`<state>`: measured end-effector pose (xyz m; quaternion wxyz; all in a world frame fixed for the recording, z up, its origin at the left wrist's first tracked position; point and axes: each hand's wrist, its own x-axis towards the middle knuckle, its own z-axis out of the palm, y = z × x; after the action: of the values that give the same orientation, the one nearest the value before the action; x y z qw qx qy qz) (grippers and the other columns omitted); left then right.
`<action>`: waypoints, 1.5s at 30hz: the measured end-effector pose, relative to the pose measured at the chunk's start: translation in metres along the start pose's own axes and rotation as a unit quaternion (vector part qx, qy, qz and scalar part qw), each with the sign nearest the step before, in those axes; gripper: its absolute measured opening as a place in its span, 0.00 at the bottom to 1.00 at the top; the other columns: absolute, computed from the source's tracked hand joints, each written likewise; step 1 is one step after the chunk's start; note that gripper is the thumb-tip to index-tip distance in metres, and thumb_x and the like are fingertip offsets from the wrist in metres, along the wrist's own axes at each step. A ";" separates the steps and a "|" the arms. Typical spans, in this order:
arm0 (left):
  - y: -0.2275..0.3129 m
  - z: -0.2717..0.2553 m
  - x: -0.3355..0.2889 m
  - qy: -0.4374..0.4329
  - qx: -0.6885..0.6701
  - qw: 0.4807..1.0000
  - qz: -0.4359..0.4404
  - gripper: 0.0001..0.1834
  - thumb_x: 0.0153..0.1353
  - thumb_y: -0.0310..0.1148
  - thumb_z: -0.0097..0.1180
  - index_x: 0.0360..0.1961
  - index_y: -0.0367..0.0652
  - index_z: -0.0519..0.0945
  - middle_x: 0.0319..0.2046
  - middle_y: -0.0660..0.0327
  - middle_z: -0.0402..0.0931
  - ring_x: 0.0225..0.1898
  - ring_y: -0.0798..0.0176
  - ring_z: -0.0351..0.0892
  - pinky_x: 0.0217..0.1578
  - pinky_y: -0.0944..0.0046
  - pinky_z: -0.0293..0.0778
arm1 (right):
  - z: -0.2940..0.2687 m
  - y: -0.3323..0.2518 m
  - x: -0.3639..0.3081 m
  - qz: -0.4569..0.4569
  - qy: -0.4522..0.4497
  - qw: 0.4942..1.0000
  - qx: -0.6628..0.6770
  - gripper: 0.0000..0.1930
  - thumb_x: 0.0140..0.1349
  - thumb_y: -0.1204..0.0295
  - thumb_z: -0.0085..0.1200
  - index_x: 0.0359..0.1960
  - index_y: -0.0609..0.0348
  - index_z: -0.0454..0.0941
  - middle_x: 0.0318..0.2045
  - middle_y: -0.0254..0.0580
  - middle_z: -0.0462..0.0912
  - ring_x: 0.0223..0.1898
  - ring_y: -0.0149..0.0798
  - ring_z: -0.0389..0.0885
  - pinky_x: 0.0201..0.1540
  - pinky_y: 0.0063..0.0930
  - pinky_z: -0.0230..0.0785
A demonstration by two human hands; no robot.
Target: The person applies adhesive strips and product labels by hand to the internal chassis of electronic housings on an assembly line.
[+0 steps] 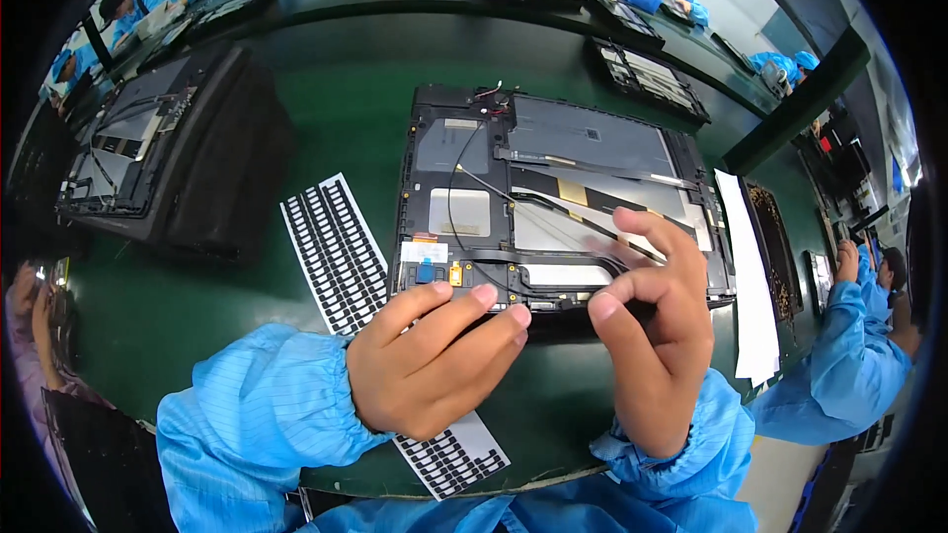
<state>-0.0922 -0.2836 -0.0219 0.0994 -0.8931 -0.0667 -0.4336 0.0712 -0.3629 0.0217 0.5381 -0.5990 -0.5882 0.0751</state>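
A thin black device housing [462,212] lies open on the green bench, with cables, tapes and grey panels inside. My left hand [425,360] is at its near edge, outer fingertips touching the frame. Its thumb and index fingertip are pressed together; anything between them is hidden. My right hand [662,321] hovers over the near right part, thumb and index finger curved. A slim dark pointed tool, apparently tweezers [484,182], slants from that hand toward the housing's left half; part of it is blurred. Beneath my left wrist runs a white sheet of black stickers [336,247].
To the left rises a black stack [212,158] topped by a similar opened housing [128,138]. White paper [746,286] and a dark tray [773,247] lie at the right. Another housing [652,77] sits farther back by a dark post [800,104]. Co-workers in blue surround the benches.
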 end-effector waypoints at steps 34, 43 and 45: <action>0.002 -0.003 0.015 -0.053 0.003 0.998 0.038 0.12 0.43 0.28 0.58 0.33 0.43 0.79 0.43 0.62 0.74 0.44 0.60 0.73 0.45 0.58 0.65 | 0.004 0.001 -0.004 -0.022 0.015 0.999 -0.030 0.05 0.46 0.82 0.54 0.24 0.63 0.70 0.46 0.54 0.69 0.48 0.46 0.66 0.48 0.36 0.63; -0.004 0.002 0.019 -0.055 0.013 0.996 0.066 0.10 0.50 0.30 0.46 0.30 0.39 0.79 0.43 0.58 0.74 0.44 0.59 0.73 0.39 0.60 0.69 | -0.022 0.002 -0.004 -0.046 -0.019 0.996 -0.071 0.07 0.39 0.84 0.57 0.22 0.65 0.73 0.42 0.55 0.70 0.39 0.44 0.72 0.43 0.32 0.66; -0.002 0.001 0.018 -0.056 0.011 0.996 0.064 0.11 0.50 0.30 0.46 0.31 0.40 0.79 0.43 0.58 0.74 0.44 0.59 0.73 0.39 0.60 0.69 | -0.021 0.000 -0.001 -0.073 -0.025 0.994 -0.084 0.08 0.38 0.84 0.57 0.23 0.64 0.74 0.40 0.54 0.71 0.38 0.45 0.72 0.42 0.31 0.66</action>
<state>-0.0804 -0.2802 -0.0081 0.1332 -0.9173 -0.0194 -0.3747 0.0858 -0.3752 0.0301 0.4754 -0.5953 -0.6478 0.0011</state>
